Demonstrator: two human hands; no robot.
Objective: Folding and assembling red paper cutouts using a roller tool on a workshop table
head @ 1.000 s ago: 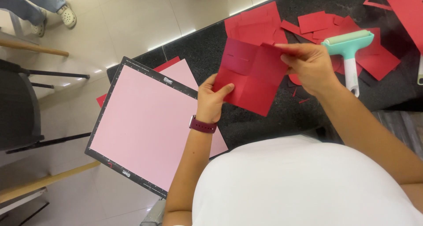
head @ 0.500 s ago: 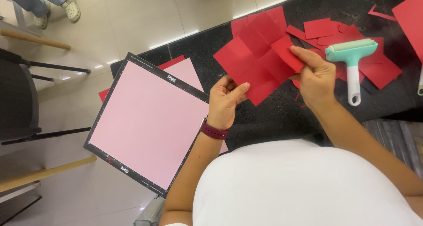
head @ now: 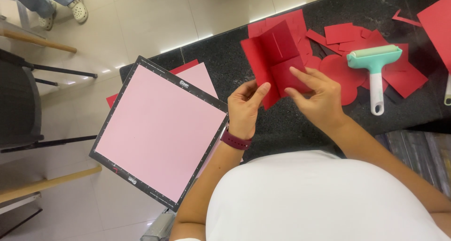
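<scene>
Head view. Both hands hold a folded red paper piece (head: 277, 62) above the black stone counter (head: 225, 67), just right of the frame's centre. Compared with half a second earlier, the piece has turned more upright and its flat panels now face the camera, a vertical crease or slit showing in the upper panel; the handling has passed from lifting to fingering the folds. The left hand (head: 246, 107) pinches the lower left edge between thumb and fingers. The right hand (head: 319, 97) grips the lower right panel, forefinger laid across it. A pink cutting mat (head: 159, 133) with a black border overhangs the counter at centre left. Red paper offcuts (head: 357, 39) and a mint-green roller (head: 374, 67) lie at upper right, apart from the hands.
</scene>
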